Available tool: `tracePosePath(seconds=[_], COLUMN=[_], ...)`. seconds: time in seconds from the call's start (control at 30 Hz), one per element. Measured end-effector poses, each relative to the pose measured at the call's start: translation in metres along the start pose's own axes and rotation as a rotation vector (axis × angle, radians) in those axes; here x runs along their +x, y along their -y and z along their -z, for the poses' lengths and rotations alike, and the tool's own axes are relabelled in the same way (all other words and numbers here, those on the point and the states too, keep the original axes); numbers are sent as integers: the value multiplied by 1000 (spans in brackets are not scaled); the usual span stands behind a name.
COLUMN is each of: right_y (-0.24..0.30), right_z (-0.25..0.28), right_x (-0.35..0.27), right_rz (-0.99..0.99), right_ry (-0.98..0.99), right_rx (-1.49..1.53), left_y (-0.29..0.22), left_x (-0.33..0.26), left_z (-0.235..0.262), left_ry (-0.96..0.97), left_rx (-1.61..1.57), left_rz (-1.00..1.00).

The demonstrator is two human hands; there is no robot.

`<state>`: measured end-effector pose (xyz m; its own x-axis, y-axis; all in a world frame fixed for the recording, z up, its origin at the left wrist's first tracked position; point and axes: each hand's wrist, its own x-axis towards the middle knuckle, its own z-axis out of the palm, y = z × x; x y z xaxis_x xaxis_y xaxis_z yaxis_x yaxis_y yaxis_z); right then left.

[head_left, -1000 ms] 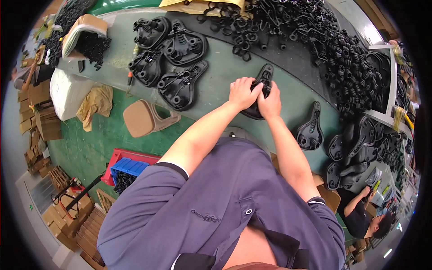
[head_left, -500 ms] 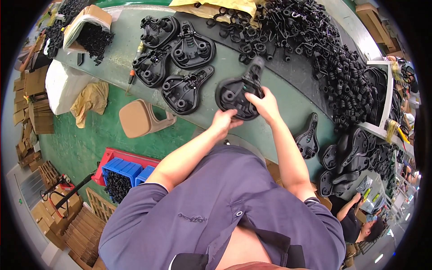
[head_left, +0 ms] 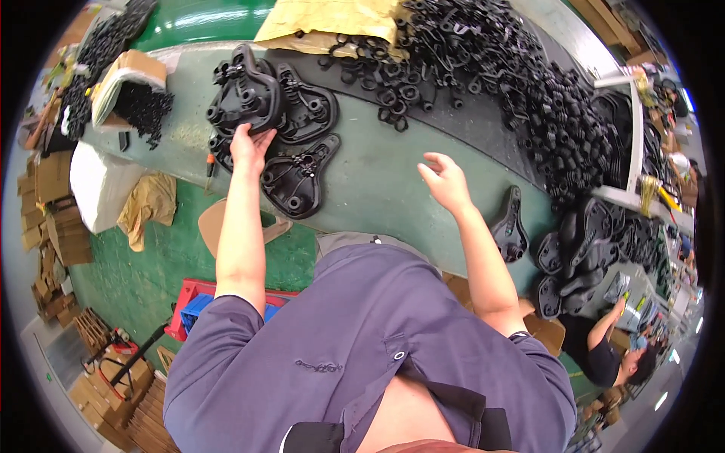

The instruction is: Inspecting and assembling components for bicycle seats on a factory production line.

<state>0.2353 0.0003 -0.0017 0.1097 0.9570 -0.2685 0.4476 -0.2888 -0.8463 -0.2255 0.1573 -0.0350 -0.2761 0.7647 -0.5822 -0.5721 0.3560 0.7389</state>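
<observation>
- Cardboard box (head_left: pixel 130 72), far left end of the bench (head_left: pixel 377 189): small black parts spilling from it.
- Saddle base (head_left: pixel 243 94), black moulded plastic, on a stack of like pieces near the bench's left end. Judged light, stiff and rigid, not fragile; the ribbed underside offers grip, the wide rear edge the best hold.
- Left hand (head_left: pixel 251 146): fingers closed on the saddle base's near edge.
- Right hand (head_left: pixel 445 181): spread and empty, above bare bench at mid-length.
- Heap of black fittings (head_left: pixel 529 90): far edge, right.
- Change: half a second ago both hands held the base at mid-bench; it now sits left, the right hand released.
</observation>
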Motion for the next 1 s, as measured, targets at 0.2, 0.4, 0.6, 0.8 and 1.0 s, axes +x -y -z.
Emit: tracePosePath(seconds=[0.2, 0.4, 0.6, 0.8, 1.0], right_y=[-135, -238, -219, -121, -80], right_z=[126, 191, 138, 67, 46], right_x=[-82, -189, -178, -101, 0], right_rz=[26, -591, -556, -597, -232], right_ry=[-522, -537, -494, -241, -275], right_rx=[-678, -348, -316, -349, -396], left_y=[-15, -9, 37, 122, 183], left_x=[-5, -25, -45, -65, -26], left_z=[-1, -21, -47, -122, -187], left_ry=[-160, -177, -191, 519, 442], left_rx=[105, 298, 683, 1279, 1696], left_rz=[44, -49, -413, -623, -415])
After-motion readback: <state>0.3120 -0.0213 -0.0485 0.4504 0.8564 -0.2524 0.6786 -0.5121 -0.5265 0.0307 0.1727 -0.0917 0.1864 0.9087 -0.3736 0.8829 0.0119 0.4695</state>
